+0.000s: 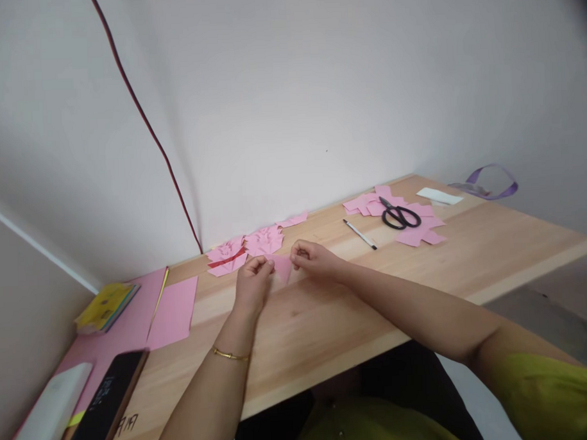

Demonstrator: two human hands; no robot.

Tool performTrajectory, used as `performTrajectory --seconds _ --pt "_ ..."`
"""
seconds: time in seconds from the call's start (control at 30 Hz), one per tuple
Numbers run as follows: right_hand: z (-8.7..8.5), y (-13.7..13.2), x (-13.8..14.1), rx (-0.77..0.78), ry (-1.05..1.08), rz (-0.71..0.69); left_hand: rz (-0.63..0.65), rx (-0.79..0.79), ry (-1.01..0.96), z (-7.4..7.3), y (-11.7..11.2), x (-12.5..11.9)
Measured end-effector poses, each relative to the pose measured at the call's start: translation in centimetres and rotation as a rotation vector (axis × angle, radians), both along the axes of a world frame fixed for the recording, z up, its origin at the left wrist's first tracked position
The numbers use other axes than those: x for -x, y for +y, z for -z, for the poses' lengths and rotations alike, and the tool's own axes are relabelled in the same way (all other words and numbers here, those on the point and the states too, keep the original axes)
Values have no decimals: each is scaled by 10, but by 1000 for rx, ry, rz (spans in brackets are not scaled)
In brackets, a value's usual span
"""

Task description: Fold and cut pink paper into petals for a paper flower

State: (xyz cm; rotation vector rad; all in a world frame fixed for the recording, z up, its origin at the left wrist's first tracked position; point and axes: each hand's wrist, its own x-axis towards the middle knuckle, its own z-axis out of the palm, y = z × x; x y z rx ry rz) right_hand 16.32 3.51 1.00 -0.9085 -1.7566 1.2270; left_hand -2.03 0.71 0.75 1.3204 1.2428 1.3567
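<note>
Between my two hands is a small folded piece of pink paper (282, 268), roughly triangular, with its point toward me. My left hand (254, 279) pinches its left corner between thumb and fingers. At the opposite corner, my right hand (315, 260) has its fingertips closed on the paper's edge. Just behind the hands, along the wall, lie folded pink paper pieces (264, 240). A red strip (227, 259) lies across the left ones.
Black-handled scissors (400, 215) rest on pink paper cutouts (421, 231) at the right, near a pen (360, 234) and a white strip (440, 196). Pink sheets (174, 314), a yellow book (106, 308) and a dark box (107, 403) occupy the left of the wooden table (326, 334).
</note>
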Motion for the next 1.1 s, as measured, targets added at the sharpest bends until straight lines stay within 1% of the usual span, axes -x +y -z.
performTrajectory --seconds 0.07,0.2,0.3,0.37,0.5,0.57,0.73,0.87,0.93,0.97,1.03,1.1 --pt "-2 -2 0 -106 -8 23 10 -66 162 -3 -3 -1" --pt "-7 -8 2 -287 -7 1 94 -312 505 -11 -10 -6" --pt "-9 -9 2 -381 -37 -24 138 -398 638 -14 -14 -9" --pt "-10 -9 2 -380 -35 -31 138 -414 665 -15 -15 -10" --pt "-12 -11 1 -259 15 -91 114 -403 648 -15 -16 -11" --pt "-15 -13 0 -198 63 -80 85 -381 650 -15 -15 -11" --pt "-20 -5 -9 -80 218 75 48 -338 676 -12 -7 -3" --pt "-14 11 -18 47 436 201 34 -298 656 -8 2 9" --pt "-11 17 -20 89 471 218 22 -246 573 -7 3 11" --pt "-9 18 -20 104 467 216 26 -209 499 -6 3 11" --pt "-6 16 -17 119 431 194 68 -114 297 -5 1 7" --pt "-5 12 -13 120 389 161 145 -9 65 -3 -2 2"
